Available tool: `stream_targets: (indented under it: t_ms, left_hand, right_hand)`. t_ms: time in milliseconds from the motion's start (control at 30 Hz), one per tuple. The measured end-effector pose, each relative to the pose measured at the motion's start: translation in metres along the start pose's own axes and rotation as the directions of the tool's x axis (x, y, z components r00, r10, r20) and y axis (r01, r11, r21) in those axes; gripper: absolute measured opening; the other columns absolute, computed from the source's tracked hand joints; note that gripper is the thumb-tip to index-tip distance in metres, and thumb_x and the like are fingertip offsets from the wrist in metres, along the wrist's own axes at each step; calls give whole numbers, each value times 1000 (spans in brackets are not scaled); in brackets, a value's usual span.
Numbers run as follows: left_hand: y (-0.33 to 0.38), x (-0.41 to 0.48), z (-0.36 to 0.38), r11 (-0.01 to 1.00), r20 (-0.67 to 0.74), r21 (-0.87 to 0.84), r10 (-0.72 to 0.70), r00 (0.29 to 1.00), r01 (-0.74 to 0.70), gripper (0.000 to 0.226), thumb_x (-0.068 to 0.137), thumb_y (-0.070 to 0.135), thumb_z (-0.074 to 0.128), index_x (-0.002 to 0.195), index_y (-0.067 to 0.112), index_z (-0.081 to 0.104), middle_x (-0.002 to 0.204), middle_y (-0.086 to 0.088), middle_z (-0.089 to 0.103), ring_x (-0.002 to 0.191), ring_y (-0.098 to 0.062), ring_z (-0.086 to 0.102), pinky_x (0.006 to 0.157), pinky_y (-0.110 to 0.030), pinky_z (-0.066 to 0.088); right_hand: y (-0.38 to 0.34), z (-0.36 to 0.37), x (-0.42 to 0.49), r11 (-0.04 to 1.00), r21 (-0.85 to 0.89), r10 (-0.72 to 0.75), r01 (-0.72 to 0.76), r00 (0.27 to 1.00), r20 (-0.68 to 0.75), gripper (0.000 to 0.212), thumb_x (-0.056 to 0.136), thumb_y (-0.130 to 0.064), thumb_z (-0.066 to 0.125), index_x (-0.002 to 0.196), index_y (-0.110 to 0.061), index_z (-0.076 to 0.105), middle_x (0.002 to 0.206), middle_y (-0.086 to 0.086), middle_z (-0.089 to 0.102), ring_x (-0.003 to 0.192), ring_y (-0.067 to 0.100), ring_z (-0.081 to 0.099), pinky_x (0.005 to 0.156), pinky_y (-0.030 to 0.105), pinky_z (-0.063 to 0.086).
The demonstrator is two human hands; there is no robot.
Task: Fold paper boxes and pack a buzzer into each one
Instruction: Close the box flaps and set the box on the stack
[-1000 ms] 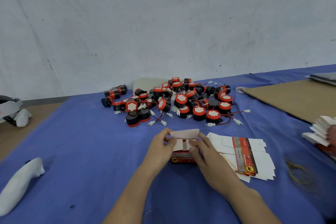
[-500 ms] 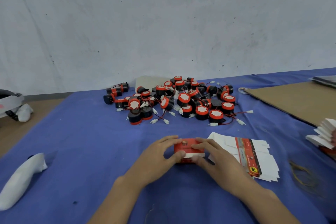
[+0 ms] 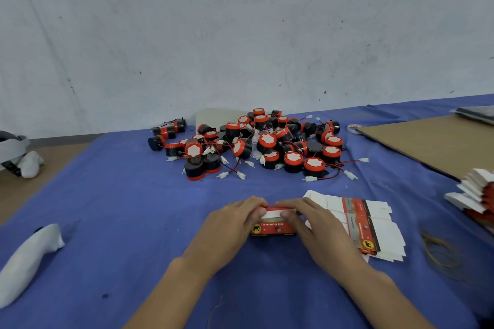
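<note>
Half a second on, the flap that stood up a moment ago is folded down, and both hands have slid from the top of the box [image 3: 272,228] to its ends. The red front face with its yellow badge shows between them, with a white strip along the top edge.

From the head view, the left hand [image 3: 232,224] grips the box's left end and the right hand [image 3: 318,230] grips its right end. The fingers of both curl over the top and nearly meet. The box sits on the blue cloth [image 3: 120,208].

Beyond the box lies a heap of red-and-black buzzers [image 3: 262,144] with trailing wires. Just right of the box is a pile of flat cartons [image 3: 369,224], partly under the right wrist. Farther right of the box are yellow rubber bands [image 3: 438,251]. A brown cardboard sheet [image 3: 433,141] lies beyond those. Well to the left of the box lies a white controller [image 3: 26,262].
</note>
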State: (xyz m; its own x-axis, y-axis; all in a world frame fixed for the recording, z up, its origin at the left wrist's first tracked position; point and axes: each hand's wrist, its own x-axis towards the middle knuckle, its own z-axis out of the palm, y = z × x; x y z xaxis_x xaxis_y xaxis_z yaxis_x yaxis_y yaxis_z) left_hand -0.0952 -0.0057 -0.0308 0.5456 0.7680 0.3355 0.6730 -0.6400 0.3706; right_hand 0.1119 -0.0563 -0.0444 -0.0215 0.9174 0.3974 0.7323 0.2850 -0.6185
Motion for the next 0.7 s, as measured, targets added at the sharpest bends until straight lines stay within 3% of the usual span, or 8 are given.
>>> stream_targets:
  t_ms: [100,200,267,333,467,567,700]
  left_hand:
    - [1,-1,0,1000,-16,1,-21,1000,21,37,100,58,20,116,41,49,96,15,61,85,-5,55,74,-32,48]
    - [0,-5,2,999,5,-47,2,1000,-2,30,101,59,25,118,44,44,113,25,56,98,1,53,79,-25,48]
    - [-2,-8,1,998,30,-48,32,999,-31,26,100,59,32,123,48,38,118,29,51,105,5,50,82,-21,47]
    - [-1,-10,0,998,30,-33,48,998,-47,28,98,61,31,123,49,35,109,29,51,101,6,49,79,-19,47]
    - [4,-13,-2,994,-7,-82,75,997,-75,32,98,62,28,121,45,43,99,31,53,94,9,52,73,-15,44]
    - [6,-13,-4,979,-34,-187,69,997,-75,19,101,50,41,118,44,50,98,27,60,92,0,59,72,-19,47]
    - [2,-14,-4,933,-11,-359,4,1000,-8,15,99,37,55,111,45,59,110,27,66,106,-3,63,86,-32,54]
  right_hand:
    - [-1,0,0,1000,-10,17,-17,999,28,46,92,-59,34,125,-39,60,115,-18,59,105,3,55,84,16,47]
    - [0,1,-1,1000,9,23,-24,998,51,43,92,-58,34,121,-40,58,116,-19,56,109,4,54,89,24,48]
    - [2,2,-3,1000,1,12,-12,998,66,35,92,-59,32,116,-46,54,115,-21,53,109,2,53,87,22,48]
    - [3,2,-6,1000,-6,-6,7,997,72,24,92,-61,30,109,-55,46,114,-23,51,109,-1,51,84,19,47]
    - [0,-1,-9,999,46,-20,17,998,62,23,91,-65,30,106,-57,46,112,-26,51,110,-5,50,85,16,47]
    - [-2,-2,-9,999,39,-22,20,998,53,30,91,-64,33,110,-51,52,112,-23,52,111,-2,51,86,20,49]
    - [-5,-3,-12,999,20,-39,38,998,50,36,89,-61,38,112,-44,60,107,-20,52,106,3,52,84,24,50]
